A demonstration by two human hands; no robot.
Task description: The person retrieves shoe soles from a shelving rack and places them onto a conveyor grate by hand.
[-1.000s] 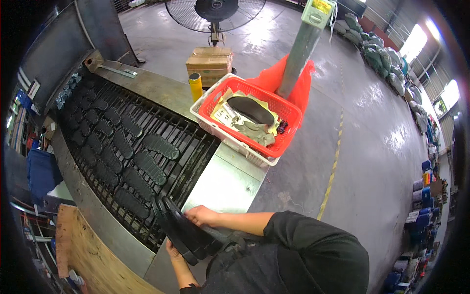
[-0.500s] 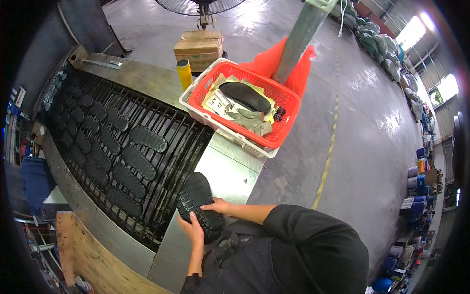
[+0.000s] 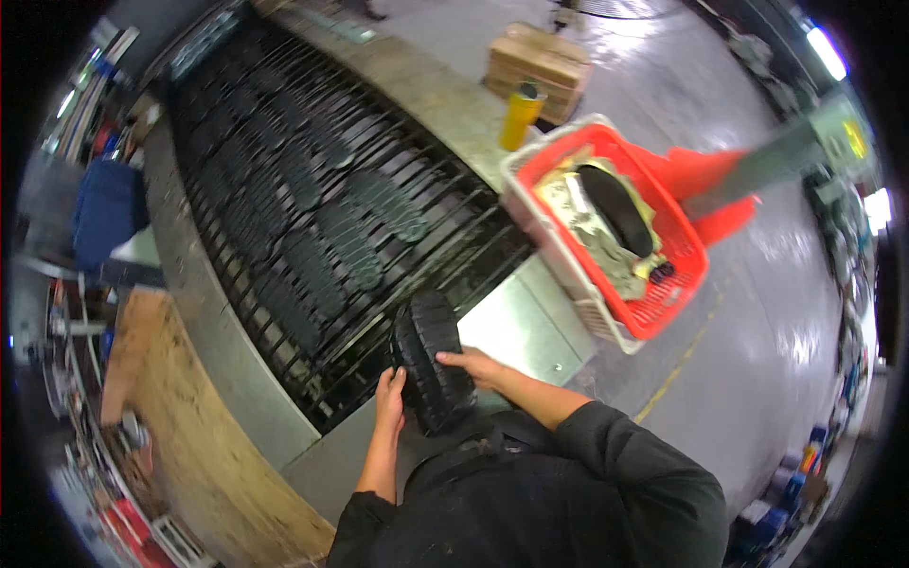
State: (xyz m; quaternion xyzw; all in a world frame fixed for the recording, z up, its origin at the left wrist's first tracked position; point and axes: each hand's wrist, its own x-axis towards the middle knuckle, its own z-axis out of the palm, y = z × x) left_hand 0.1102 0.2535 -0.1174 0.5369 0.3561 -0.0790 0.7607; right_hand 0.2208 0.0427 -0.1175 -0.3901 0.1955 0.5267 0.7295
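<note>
Close to my body, over the metal table end, I hold black shoe soles [image 3: 428, 341] with the treaded side showing; they look like a pair pressed together, though blur hides how many. My left hand [image 3: 390, 398] grips their left edge, with the thumb along the side. From the right, my right hand [image 3: 472, 367] wraps the other edge, its thumb lying on the tread. Just beyond, a rack of dark bars [image 3: 445, 270] carries several more black soles [image 3: 386, 204], laid flat in rows.
Right of the rack, a red basket [image 3: 684, 251] set in a white one holds a dark sole, papers and gloves. A yellow bottle [image 3: 520, 118] and a cardboard box [image 3: 538, 66] stand behind it. A metal post [image 3: 772, 170] rises at the right; a wooden board [image 3: 204, 426] lies left.
My view has swung left, so rack and basket appear shifted right. Both hands still hold the soles, now turned more edge-on, and my left hand sits lower on their side.
</note>
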